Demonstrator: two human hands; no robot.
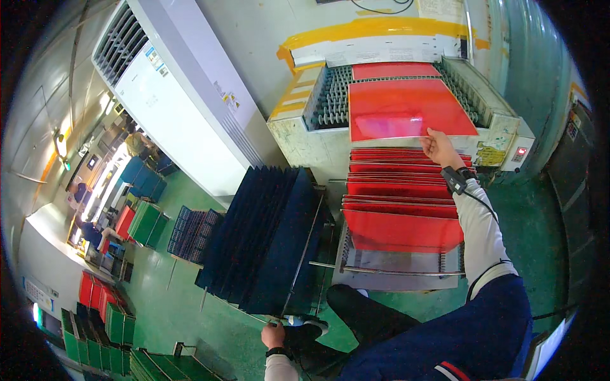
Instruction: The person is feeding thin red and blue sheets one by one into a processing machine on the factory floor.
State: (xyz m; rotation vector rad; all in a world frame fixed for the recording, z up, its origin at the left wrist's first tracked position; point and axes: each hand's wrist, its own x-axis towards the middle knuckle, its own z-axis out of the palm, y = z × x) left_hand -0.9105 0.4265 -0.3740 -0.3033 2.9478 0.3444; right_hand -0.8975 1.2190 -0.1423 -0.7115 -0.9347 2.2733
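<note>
My right hand (441, 148) pinches the near right edge of a glossy red panel (403, 105), which lies flat on the rollers of a conveyor machine (292, 136). Just below it, a rack holds several red panels (400, 230) standing in a row. Down at the lower middle, my left hand (273, 335) is closed at the front corner of a metal rack frame (298, 267) and appears to grip it. That rack is filled with upright dark blue panels (254, 235). A second red panel (395, 70) lies farther back on the rollers.
A tall white air conditioner (171, 101) stands left of the machine. Smaller dark panels (194, 233) sit in a rack beside the blue ones. Green panels (147, 223) and red panels (98, 293) stand in racks at the left. Farther off, people (136, 143) are by a lit bench.
</note>
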